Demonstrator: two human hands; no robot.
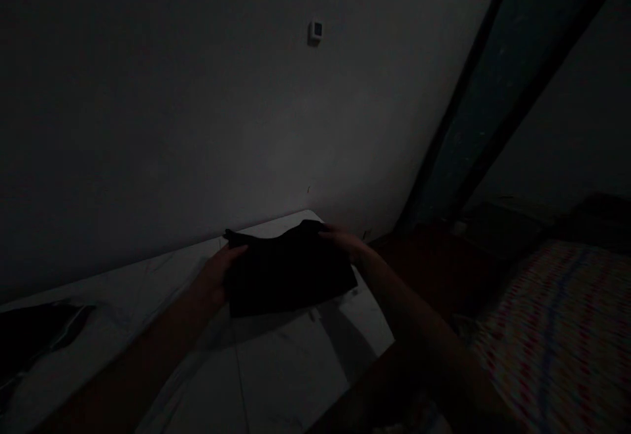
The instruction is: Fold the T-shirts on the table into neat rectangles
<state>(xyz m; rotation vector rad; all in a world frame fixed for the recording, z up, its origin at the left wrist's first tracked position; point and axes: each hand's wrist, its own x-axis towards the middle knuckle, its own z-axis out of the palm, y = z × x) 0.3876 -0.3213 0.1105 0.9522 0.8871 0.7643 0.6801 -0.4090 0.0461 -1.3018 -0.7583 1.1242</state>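
A piece of black cloth (pixel 290 273), perhaps a garment, hangs spread between my two hands just over a white marble-patterned surface (pixel 290 361). Its upper edge sags in the middle, and its exact kind is lost in the dark. My left hand (pixel 220 269) grips the upper left side, the thumb lying across the front. At the upper right corner my right hand (pixel 345 242) holds the cloth, its fingers slightly blurred and partly behind the fabric. The cloth casts a shadow on the surface below it.
Another dark cloth (pixel 39 335) with a pale edge lies at the left of the surface. Behind stands a pale wall (pixel 221 105) with a small white box (pixel 315 31) on it. A colourful patterned cover (pixel 566 335) is at the right, past a reddish floor (pixel 424 269).
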